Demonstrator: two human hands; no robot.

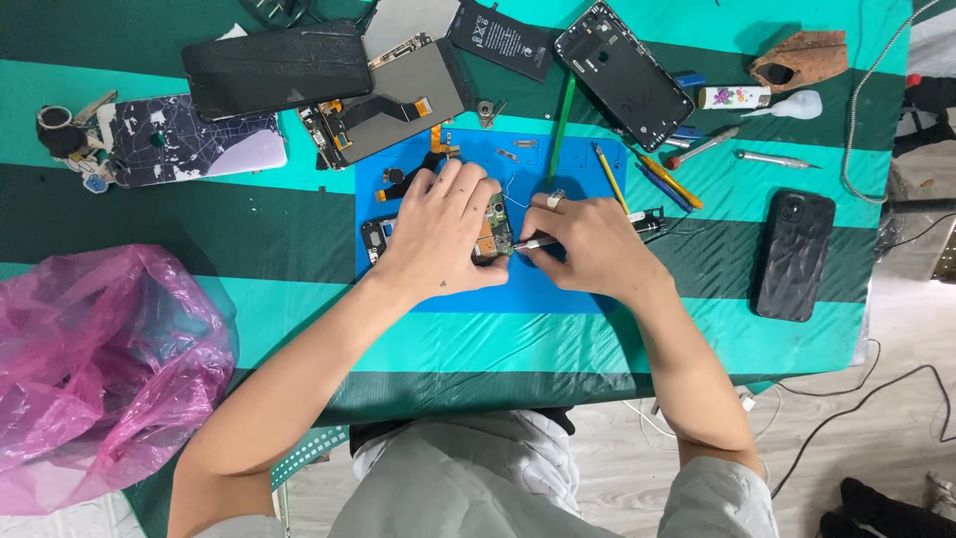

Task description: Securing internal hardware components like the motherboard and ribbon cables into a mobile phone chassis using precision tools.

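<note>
My left hand (pixel 438 234) rests on a blue work mat (pixel 558 169) and pins down a small phone circuit board (pixel 493 231) with its fingers. My right hand (pixel 588 244), with a ring on one finger, grips thin metal tweezers (pixel 531 243) whose tip touches the board's right edge. Small loose phone parts and flex cables (pixel 398 179) lie on the mat just left of my left hand.
A pink plastic bag (pixel 95 369) sits at the left edge. Behind the mat lie a dark phone screen (pixel 279 65), an opened display assembly (pixel 393 95), a battery (pixel 501 38) and a phone frame (pixel 622 70). A black phone case (pixel 794 254) and screwdrivers (pixel 657 179) are at the right.
</note>
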